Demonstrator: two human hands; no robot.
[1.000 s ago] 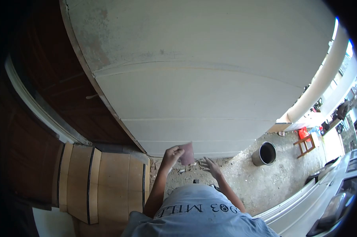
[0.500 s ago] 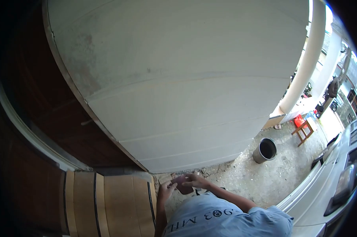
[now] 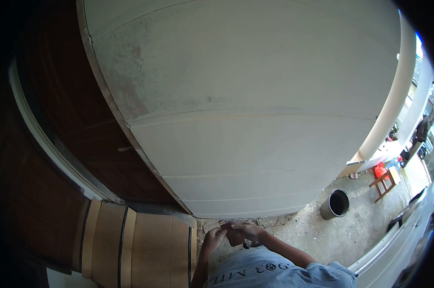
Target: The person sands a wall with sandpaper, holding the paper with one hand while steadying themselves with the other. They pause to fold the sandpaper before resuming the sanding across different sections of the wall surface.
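My left hand (image 3: 212,240) and right hand (image 3: 251,231) pinch the reddish sheet (image 3: 235,236); light, even pressure should avoid creasing.

Both hands (image 3: 248,231) now on sheet (image 3: 235,236)

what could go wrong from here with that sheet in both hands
The reddish-brown sheet could crease, tear or slip, since the left hand and right hand grip it mainly by their fingers. If dropped, it might pick up grit from the debris-strewn ground. Moving right along the wall, the person could knock the open bucket standing near it.
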